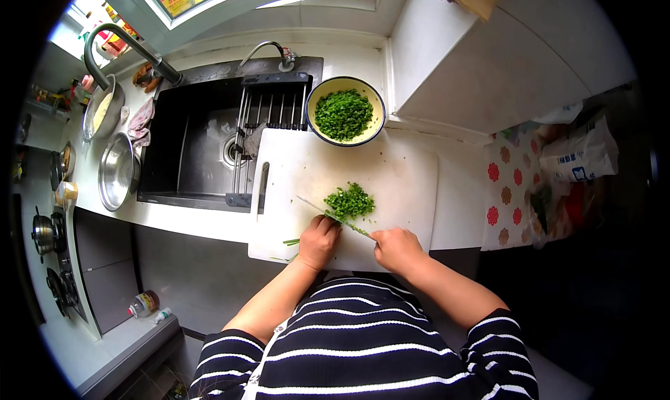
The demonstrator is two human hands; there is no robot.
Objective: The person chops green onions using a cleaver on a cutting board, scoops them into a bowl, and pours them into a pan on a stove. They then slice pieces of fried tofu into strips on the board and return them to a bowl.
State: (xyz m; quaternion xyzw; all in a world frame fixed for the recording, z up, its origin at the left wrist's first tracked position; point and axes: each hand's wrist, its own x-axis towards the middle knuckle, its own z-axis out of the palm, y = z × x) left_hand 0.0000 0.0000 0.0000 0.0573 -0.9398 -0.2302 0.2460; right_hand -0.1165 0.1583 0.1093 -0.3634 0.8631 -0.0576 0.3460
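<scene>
My right hand (399,250) is closed round the handle of a knife (315,206). Its blade points up and left across the white cutting board (408,183), with green bits clinging to it. Just left of the blade, my left hand (319,243) presses its curled fingers on thin green stalks (291,242), whose ends stick out on its left side. Beyond the blade lies a small heap of finely chopped greens (352,200). A cream bowl with a dark rim (377,114), holding more chopped greens (343,115), stands behind the board's far edge.
To the left is a dark sink (195,149) with a metal drying rack (276,107) across it. A steel basin (117,171) and a tall faucet (132,44) are farther left. A flower-patterned surface (504,190) with plastic bags (579,152) is on the right.
</scene>
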